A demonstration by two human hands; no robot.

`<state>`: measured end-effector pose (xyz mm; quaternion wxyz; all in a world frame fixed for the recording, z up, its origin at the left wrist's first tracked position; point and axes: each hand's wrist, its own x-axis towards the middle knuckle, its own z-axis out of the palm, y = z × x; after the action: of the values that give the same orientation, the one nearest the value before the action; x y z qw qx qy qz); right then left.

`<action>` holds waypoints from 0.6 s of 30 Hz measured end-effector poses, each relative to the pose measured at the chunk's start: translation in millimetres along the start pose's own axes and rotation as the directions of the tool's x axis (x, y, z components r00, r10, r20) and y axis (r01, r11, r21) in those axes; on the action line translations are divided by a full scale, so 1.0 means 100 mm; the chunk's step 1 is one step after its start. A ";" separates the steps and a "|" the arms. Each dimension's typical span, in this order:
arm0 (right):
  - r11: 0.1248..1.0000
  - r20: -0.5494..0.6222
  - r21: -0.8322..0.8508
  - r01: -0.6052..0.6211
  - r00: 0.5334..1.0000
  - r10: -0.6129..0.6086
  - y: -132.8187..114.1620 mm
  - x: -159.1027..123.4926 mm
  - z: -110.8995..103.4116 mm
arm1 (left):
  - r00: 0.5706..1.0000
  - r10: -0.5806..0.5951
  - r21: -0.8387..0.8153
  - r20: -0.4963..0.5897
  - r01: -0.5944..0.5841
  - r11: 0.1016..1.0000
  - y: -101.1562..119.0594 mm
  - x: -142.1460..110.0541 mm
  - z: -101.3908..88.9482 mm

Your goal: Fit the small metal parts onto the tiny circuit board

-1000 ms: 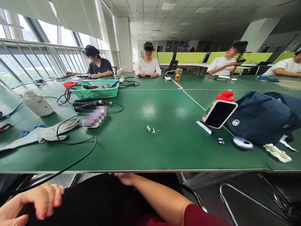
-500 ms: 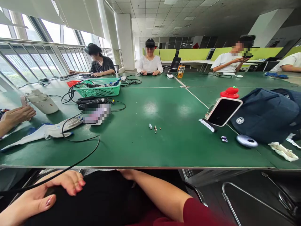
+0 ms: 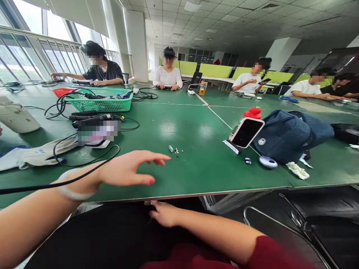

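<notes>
Over the green table (image 3: 151, 123), near its front edge, my left hand (image 3: 133, 168) reaches toward the middle with thumb and fingers apart, holding nothing. Just beyond its fingertips lie a small silvery cylinder (image 3: 171, 148) and several tiny light and copper-coloured pieces (image 3: 176, 151). A black cable (image 3: 84, 173) crosses in front of my left wrist, which wears a pale bangle (image 3: 73, 186). Low over my dark-clothed lap, by the table edge, is my right hand (image 3: 165, 214). Its visible fingers look loosely apart, with the tips partly hidden; I see nothing held.
On the left are a green basket (image 3: 101, 102), black devices (image 3: 91, 117), a glove (image 3: 36, 151) and a pale bottle (image 3: 19, 116). To the right stand a phone (image 3: 247, 132), a navy bag (image 3: 288, 136) and a purple oval case (image 3: 268, 162). Several people sit across the table.
My left hand has risen from my lap and stretched forward over the table. More of my right hand shows below the edge. The view has turned to the right.
</notes>
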<state>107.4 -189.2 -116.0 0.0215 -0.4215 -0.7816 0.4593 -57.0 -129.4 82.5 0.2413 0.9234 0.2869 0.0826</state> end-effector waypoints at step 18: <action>0.958 -0.364 -0.287 -0.009 0.926 -0.100 -0.06 -0.18 -2.39 | 0.943 -0.144 0.257 -0.301 0.225 0.940 -0.69 1.10 0.64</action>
<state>216.1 -35.5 32.7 0.1206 -0.4816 -0.8304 0.2529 17.9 -42.7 -5.8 0.0685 0.8964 0.4129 0.1457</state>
